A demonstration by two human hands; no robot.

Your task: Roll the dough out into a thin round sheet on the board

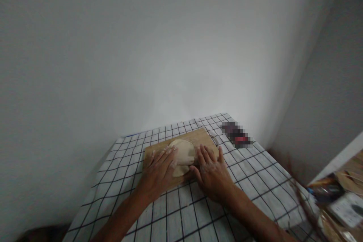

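Observation:
A flat round of pale dough (181,147) lies on a wooden board (202,136). A pale bar that looks like a rolling pin (185,161) crosses the dough between my hands; its ends are hidden under them. My left hand (161,166) lies palm down at the left side of the dough, fingers stretched forward. On the right side, my right hand (211,170) is also palm down, with fingers spread and the thumb pointing toward the dough. White flour dusts both hands. Neither hand is wrapped round anything that I can see.
A black-and-white checked cloth (249,176) covers the table under the board. A metal handle (214,140) sits at the board's right end. Farther right lies a blurred dark and red item (236,135). Walls stand behind; packages (326,189) are at the lower right.

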